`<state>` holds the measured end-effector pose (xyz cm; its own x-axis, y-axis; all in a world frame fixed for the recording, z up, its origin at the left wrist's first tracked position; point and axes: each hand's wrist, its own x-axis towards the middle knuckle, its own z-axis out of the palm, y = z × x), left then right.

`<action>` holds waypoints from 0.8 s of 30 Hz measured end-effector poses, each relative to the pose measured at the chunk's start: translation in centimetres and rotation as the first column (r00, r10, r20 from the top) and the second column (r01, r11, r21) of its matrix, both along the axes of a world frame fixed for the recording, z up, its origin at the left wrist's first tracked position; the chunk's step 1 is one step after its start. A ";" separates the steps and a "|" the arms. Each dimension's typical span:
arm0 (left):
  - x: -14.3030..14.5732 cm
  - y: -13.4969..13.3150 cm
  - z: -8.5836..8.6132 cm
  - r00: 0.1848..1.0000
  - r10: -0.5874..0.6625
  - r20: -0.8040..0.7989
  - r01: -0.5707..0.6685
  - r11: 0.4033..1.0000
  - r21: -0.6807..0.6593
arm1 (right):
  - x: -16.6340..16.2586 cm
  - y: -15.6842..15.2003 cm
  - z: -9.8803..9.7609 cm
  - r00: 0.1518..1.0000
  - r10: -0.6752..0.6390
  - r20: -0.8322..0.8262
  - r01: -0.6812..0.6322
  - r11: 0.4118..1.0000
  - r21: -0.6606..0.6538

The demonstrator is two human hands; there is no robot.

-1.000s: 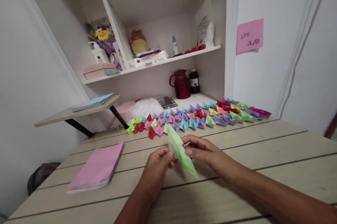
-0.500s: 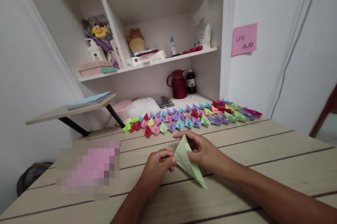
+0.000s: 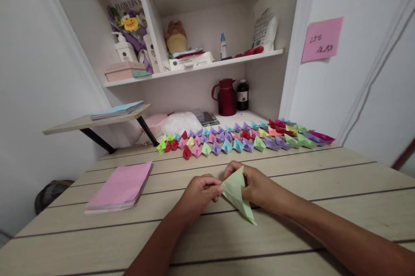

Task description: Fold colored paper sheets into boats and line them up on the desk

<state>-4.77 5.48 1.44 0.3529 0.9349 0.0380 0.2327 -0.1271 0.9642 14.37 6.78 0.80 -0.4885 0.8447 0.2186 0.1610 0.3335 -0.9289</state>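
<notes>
Just above the table, a folded piece of light green paper (image 3: 236, 191) is held between both hands, tilted with one long point hanging down to the right. My left hand (image 3: 202, 191) pinches its left corner between thumb and fingers. My right hand (image 3: 251, 183) grips it from the right, the thumb at the paper's open side and the fingers partly hidden behind it. Beyond the hands, several rows of small folded paper boats (image 3: 227, 145) in many colours stand along the back of the table.
A stack of pink-topped paper (image 3: 121, 187) lies on the wooden table (image 3: 292, 241) at left. A small raised shelf (image 3: 71, 124) carries blue-topped sheets (image 3: 116, 109). Behind the boats stand a red jug (image 3: 226, 99) and a dark bottle (image 3: 242, 95). A pink note (image 3: 322, 39) hangs on the wall.
The view has shifted, so the background sits differently in it. Both hands keep hold of the green paper, which looks slightly turned and more closed up.
</notes>
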 end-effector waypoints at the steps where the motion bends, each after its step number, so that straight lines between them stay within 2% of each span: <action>1: 0.0 0.0 -0.1 1.000 0.010 -0.003 -0.010 1.000 0.021 | 0.0 0.1 -0.2 1.000 0.000 0.013 0.001 1.000 -0.007; 6: 0.3 0.2 -1.0 0.997 0.038 0.064 -0.041 0.998 0.048 | 0.0 0.2 -1.0 0.990 -0.110 0.086 0.106 0.993 0.044; 9: 0.3 0.4 -1.5 0.991 0.058 0.122 -0.063 0.997 0.038 | 0.0 0.2 -0.9 0.957 -0.205 0.203 0.169 0.968 0.184; 11: 0.1 0.5 -1.8 0.989 0.092 0.117 -0.102 0.991 0.084 | -0.1 0.2 -0.8 0.926 -0.256 0.279 0.173 0.941 0.291; 17: -0.2 0.6 -1.9 0.989 0.095 -0.109 -0.051 0.935 0.351 | 0.0 0.3 -0.8 0.844 -0.301 0.444 0.062 0.877 0.477; 20: -0.3 0.4 -1.8 0.974 0.099 -0.202 -0.001 0.900 0.435 | 0.2 0.4 -0.9 0.818 -0.310 0.484 0.033 0.866 0.499; 24: -0.3 0.4 -1.8 0.961 0.107 -0.255 0.026 0.883 0.469 | 0.3 0.4 -0.8 0.836 -0.292 0.464 0.039 0.876 0.480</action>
<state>-5.11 5.90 -0.41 0.3741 0.8457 0.3806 0.4852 -0.5282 0.6968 14.62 7.22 0.03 -0.4948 0.7990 0.3417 0.6559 0.6014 -0.4563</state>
